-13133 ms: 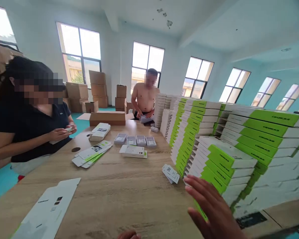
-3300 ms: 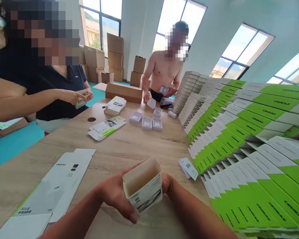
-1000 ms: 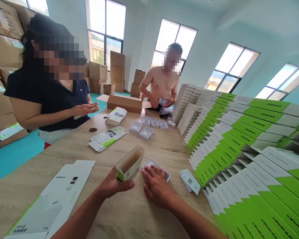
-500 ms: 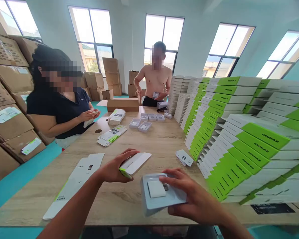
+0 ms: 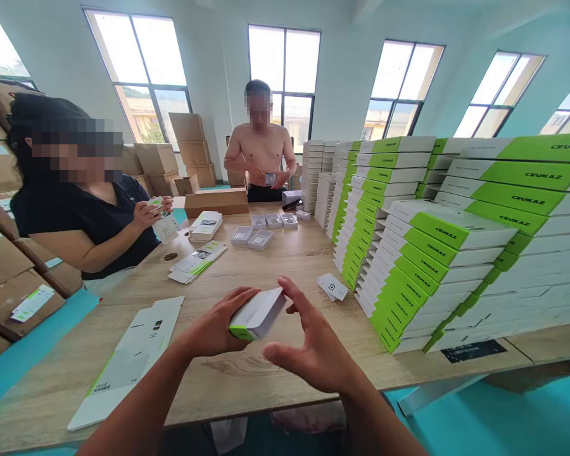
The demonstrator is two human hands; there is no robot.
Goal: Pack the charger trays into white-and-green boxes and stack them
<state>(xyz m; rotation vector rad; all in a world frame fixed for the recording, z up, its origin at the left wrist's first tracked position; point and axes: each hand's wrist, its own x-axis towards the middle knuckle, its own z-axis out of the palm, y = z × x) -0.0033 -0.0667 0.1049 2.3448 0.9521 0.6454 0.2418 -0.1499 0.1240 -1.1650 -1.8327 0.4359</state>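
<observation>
My left hand (image 5: 218, 323) grips a small white and green carton (image 5: 261, 309) above the table, fingers over its far side. The carton's green end faces me at the left, and its right end is blurred. At that right end my right hand (image 5: 316, 345) is open, thumb and fingers spread apart. Its fingertips are close to the carton's upper corner; I cannot tell whether they touch. To the left of my left arm lie flat, unfolded cartons (image 5: 135, 348). A few printed cards (image 5: 332, 287) lie on the table beyond my right hand.
Tall stacks of white and green boxes (image 5: 437, 253) line the table's right side. Farther back are clear plastic trays (image 5: 260, 239), card piles (image 5: 205, 226) and an open brown carton (image 5: 216, 202). One person (image 5: 90, 215) sits at left; another (image 5: 261, 152) stands at the far end.
My right hand has moved up to the carton, and the plastic tray it held is no longer visible. The carton has opened out thicker. The view has turned right; the person at left has raised a card.
</observation>
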